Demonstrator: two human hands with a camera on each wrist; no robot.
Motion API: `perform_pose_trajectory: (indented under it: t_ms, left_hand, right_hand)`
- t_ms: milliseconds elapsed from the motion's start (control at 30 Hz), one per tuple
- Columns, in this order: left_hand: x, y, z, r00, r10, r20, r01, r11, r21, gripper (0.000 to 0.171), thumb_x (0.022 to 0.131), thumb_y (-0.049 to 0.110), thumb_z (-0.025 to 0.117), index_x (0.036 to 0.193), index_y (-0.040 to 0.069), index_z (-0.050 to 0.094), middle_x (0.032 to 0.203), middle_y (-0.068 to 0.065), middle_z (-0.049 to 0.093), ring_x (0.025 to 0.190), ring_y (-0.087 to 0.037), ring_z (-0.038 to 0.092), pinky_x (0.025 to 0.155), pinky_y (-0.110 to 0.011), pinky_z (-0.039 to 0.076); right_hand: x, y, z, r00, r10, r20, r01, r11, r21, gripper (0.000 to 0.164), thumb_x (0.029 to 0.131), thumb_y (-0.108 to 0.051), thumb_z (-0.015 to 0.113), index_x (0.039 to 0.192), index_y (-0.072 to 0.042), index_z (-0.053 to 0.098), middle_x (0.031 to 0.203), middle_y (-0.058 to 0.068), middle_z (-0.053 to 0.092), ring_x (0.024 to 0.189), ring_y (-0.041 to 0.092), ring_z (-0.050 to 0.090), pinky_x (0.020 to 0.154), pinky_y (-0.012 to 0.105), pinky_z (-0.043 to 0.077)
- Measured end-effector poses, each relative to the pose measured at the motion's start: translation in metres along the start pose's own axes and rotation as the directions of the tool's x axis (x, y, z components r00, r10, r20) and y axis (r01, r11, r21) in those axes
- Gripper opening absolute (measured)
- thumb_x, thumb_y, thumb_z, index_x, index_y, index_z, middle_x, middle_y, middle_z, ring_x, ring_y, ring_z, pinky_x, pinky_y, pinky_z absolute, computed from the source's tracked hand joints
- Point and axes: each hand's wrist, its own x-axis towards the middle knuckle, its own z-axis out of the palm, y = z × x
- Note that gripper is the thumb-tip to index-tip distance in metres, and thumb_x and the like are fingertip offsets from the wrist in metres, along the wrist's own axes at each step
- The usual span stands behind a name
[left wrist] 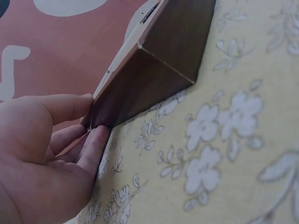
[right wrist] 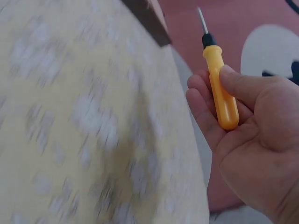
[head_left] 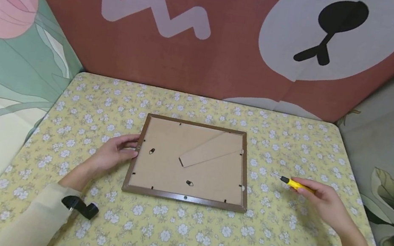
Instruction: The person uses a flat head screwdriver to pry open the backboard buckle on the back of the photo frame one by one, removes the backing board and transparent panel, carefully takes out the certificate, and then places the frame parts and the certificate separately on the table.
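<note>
Picture frame (head_left: 189, 174), quantity one, lies back side up on the desk (head_left: 183, 232); it carries two hanging rings (head_left: 189, 183) and one folded stand (head_left: 212, 151). Hands, quantity two. Left hand (head_left: 110, 154): reaches in from the lower left, fingertips pinching the frame's left edge. Right hand (head_left: 327, 204): raised right of the frame, well apart, gripping one yellow screwdriver (right wrist: 215, 70), blade directed left, thumb against the handle.

Cream sleeves (head_left: 37, 214), black wristbands (head_left: 82, 207), bare hands (head_left: 115, 152)
</note>
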Motion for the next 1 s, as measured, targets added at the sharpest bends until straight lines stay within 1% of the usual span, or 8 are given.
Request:
perform_pose_trajectory:
  t_ms: [67, 200, 300, 500, 700, 800, 900, 1000]
  left_hand:
    - [0.001, -0.001, 0.000, 1.000, -0.006, -0.011, 0.006, 1.000, 0.001, 0.064, 0.098, 0.006, 0.066, 0.154, -0.001, 0.037, 0.141, -0.025, 0.054, 0.127, -0.038, 0.055, 0.098, -0.018, 0.051]
    - [0.002, 0.000, -0.001, 0.999, -0.025, -0.037, 0.025, 1.000, 0.010, 0.059, 0.099, 0.008, 0.066, 0.152, -0.001, 0.042, 0.138, -0.024, 0.056, 0.127, -0.036, 0.054, 0.094, -0.016, 0.052]
    - [0.003, 0.003, -0.001, 0.997, -0.051, -0.054, 0.052, 0.999, 0.016, 0.057, 0.099, 0.010, 0.066, 0.150, -0.001, 0.045, 0.136, -0.023, 0.058, 0.122, -0.030, 0.057, 0.088, -0.016, 0.054]
    - [0.006, 0.006, -0.002, 0.992, -0.107, -0.071, 0.108, 0.994, 0.009, 0.057, 0.098, 0.011, 0.069, 0.149, 0.002, 0.047, 0.135, -0.021, 0.058, 0.105, -0.014, 0.060, 0.068, -0.019, 0.051]
    - [0.007, 0.005, -0.001, 0.991, -0.110, -0.072, 0.111, 0.994, 0.009, 0.056, 0.098, 0.009, 0.068, 0.149, 0.000, 0.047, 0.137, -0.021, 0.057, 0.107, -0.010, 0.059, 0.078, -0.017, 0.054]
    - [0.006, 0.006, -0.001, 0.992, -0.105, -0.070, 0.106, 0.994, 0.004, 0.055, 0.098, 0.008, 0.067, 0.149, -0.001, 0.047, 0.137, -0.022, 0.057, 0.109, -0.011, 0.060, 0.084, -0.016, 0.054]
    - [0.006, 0.007, -0.001, 0.992, -0.104, -0.068, 0.104, 0.995, 0.002, 0.055, 0.098, 0.007, 0.067, 0.149, -0.001, 0.047, 0.138, -0.023, 0.057, 0.112, -0.014, 0.059, 0.089, -0.015, 0.054]
    - [0.007, 0.007, -0.001, 0.992, -0.106, -0.069, 0.107, 0.994, 0.004, 0.054, 0.098, 0.006, 0.067, 0.149, -0.001, 0.047, 0.139, -0.022, 0.056, 0.117, -0.018, 0.058, 0.089, -0.015, 0.053]
  right_hand:
    - [0.009, -0.009, 0.005, 1.000, -0.002, -0.002, 0.002, 1.000, -0.012, 0.033, 0.105, -0.003, 0.053, 0.136, 0.009, 0.058, 0.120, -0.009, 0.070, 0.103, 0.012, 0.070, 0.086, 0.020, 0.058]
    - [0.032, -0.028, 0.017, 0.999, -0.034, 0.028, 0.033, 0.999, 0.009, 0.032, 0.104, -0.002, 0.055, 0.134, 0.007, 0.061, 0.121, 0.011, 0.070, 0.100, 0.017, 0.072, 0.085, 0.025, 0.060]
    - [0.051, -0.042, 0.030, 0.997, -0.052, 0.064, 0.052, 0.999, 0.014, 0.031, 0.104, -0.001, 0.055, 0.133, 0.007, 0.062, 0.120, 0.022, 0.068, 0.099, 0.020, 0.073, 0.086, 0.029, 0.061]
    - [0.087, -0.071, 0.062, 0.992, -0.037, 0.122, 0.037, 0.999, -0.002, 0.030, 0.104, -0.001, 0.054, 0.132, 0.004, 0.064, 0.117, 0.025, 0.069, 0.098, 0.033, 0.071, 0.086, 0.042, 0.061]
    - [0.116, -0.095, 0.093, 0.980, -0.039, 0.197, 0.034, 0.999, 0.026, 0.029, 0.103, 0.001, 0.055, 0.130, 0.007, 0.064, 0.107, 0.025, 0.070, 0.093, 0.038, 0.070, 0.082, 0.044, 0.062]
    - [0.128, -0.106, 0.108, 0.976, -0.047, 0.211, 0.046, 0.999, 0.010, 0.028, 0.102, 0.000, 0.057, 0.128, 0.007, 0.066, 0.104, 0.023, 0.072, 0.091, 0.033, 0.071, 0.081, 0.045, 0.062]
    - [0.141, -0.115, 0.123, 0.978, -0.025, 0.209, 0.029, 1.000, -0.012, 0.027, 0.102, -0.003, 0.058, 0.126, 0.004, 0.068, 0.103, 0.020, 0.073, 0.090, 0.026, 0.071, 0.082, 0.045, 0.062]
    - [0.152, -0.122, 0.136, 0.978, 0.000, 0.208, 0.001, 1.000, -0.002, 0.026, 0.102, -0.004, 0.059, 0.126, 0.002, 0.069, 0.104, 0.019, 0.072, 0.090, 0.025, 0.071, 0.083, 0.043, 0.062]
